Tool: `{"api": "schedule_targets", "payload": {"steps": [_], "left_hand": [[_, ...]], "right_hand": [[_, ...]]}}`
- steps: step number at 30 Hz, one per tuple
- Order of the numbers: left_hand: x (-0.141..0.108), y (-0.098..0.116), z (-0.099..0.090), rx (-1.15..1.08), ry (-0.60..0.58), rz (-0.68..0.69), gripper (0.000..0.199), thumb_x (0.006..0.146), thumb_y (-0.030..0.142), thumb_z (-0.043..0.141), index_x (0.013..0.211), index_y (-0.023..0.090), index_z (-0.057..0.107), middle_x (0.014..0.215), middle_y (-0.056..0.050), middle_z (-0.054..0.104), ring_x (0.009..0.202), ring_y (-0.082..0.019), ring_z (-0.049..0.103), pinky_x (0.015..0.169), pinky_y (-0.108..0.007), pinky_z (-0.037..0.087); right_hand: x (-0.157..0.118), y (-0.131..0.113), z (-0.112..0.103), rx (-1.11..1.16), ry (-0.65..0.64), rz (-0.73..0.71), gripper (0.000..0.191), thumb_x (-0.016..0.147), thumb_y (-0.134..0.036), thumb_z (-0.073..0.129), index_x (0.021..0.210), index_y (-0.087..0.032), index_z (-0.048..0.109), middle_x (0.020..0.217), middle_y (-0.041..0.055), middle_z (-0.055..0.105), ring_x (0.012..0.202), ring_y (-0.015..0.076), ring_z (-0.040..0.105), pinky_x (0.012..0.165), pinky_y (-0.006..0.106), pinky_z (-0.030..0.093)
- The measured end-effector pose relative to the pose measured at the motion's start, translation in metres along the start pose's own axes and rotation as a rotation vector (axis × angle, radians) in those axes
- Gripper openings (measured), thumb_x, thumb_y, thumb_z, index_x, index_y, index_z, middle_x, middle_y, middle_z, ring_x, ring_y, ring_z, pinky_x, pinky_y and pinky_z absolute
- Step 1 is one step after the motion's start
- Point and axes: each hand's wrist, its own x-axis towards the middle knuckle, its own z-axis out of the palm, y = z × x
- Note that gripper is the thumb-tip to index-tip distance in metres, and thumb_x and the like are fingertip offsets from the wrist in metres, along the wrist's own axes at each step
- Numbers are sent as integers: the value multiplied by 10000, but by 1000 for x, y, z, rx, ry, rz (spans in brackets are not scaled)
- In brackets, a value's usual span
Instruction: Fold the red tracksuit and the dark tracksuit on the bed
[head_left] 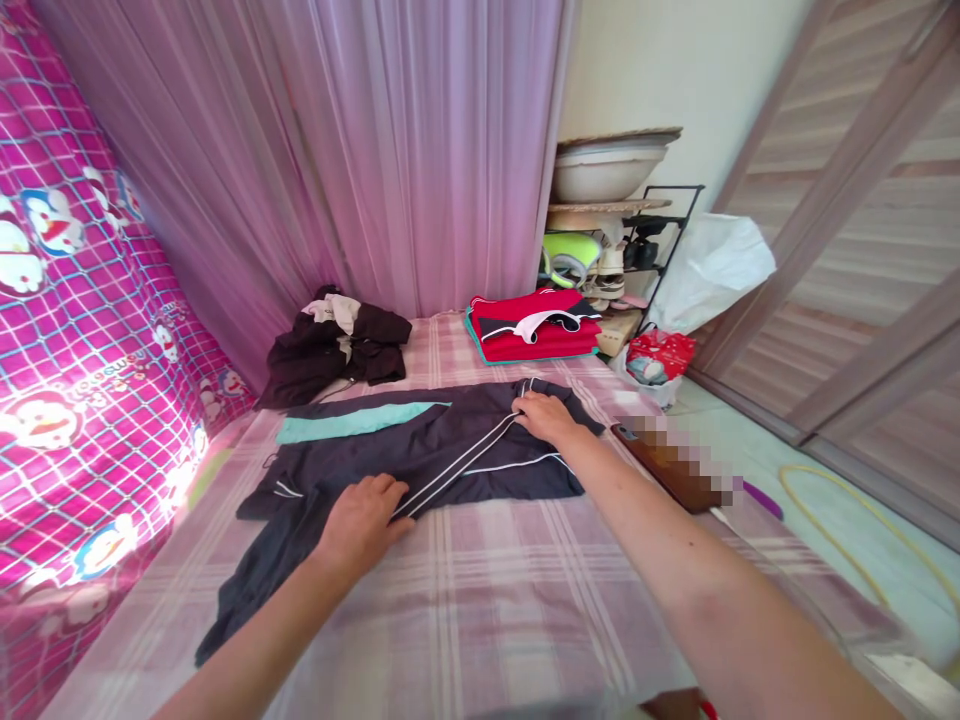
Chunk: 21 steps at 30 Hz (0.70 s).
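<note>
Dark track trousers (435,450) with white piping lie across the bed, one leg slanting toward the near left. A mint-green strip (360,423) shows along their far side. My left hand (364,525) is closed on the near edge of the slanting leg, thumb beside the white lines. Farther off to the right, my right hand (547,415) pinches the same piped cloth near its upper end. Between the two hands the white lines run straight. The cloth under my fingers is hidden.
A crumpled dark garment (337,345) lies by the purple curtain (427,150). Folded red clothes (536,325) are stacked at the bed's far end. On the right edge is a brown phone-like object (660,465), partly blurred. Beyond stand a rack (679,235) and wardrobe doors (847,220).
</note>
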Motion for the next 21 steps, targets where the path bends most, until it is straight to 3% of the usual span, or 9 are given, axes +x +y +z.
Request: {"api": "schedule_targets", "payload": {"steps": [5,9,13,16,18,21], "left_hand": [[4,9,-8,25,-51,-44,180,933,284,469,995,226,627,1008,-62,676,975,-223,640,860,-338,467],[-1,22,-26,-84,-60,44,163,914,321,477,955,250,619,973,-28,674,899,-195,637,776,-299,443],[6,27,-21,-283,-251,115,154,836,377,563,887,253,638,786,27,667,717,-148,602,638,-252,395],[20,16,-13,-451,-382,84,301,854,498,514,824,227,644,661,33,634,606,-134,577,567,-242,387],[31,6,-14,-472,-288,7,412,888,555,427,777,217,635,652,17,636,605,-143,590,578,-250,414],[50,-5,-19,-351,66,-118,366,902,505,427,967,231,660,913,-29,717,840,-193,661,749,-289,481]], "right_hand": [[-14,9,1,-60,93,-45,241,972,-294,485,1106,-249,681,1171,74,660,1096,227,578,870,331,435],[-17,10,4,-125,103,-51,314,965,-213,433,1101,-239,714,1220,95,663,1098,239,577,878,349,437],[-16,8,2,-110,80,-43,345,893,-129,470,1066,-240,747,1326,82,632,1170,242,561,909,355,447],[-15,3,-5,-102,89,-35,358,876,-124,472,1068,-232,753,1390,72,597,1238,252,532,954,370,446],[-12,-5,-11,-62,124,-18,368,903,-150,446,1107,-231,740,1393,66,597,1250,240,533,991,362,435],[-3,-21,-17,33,162,-20,372,953,-224,412,1180,-233,705,1348,63,632,1214,216,568,1033,331,415]]}}
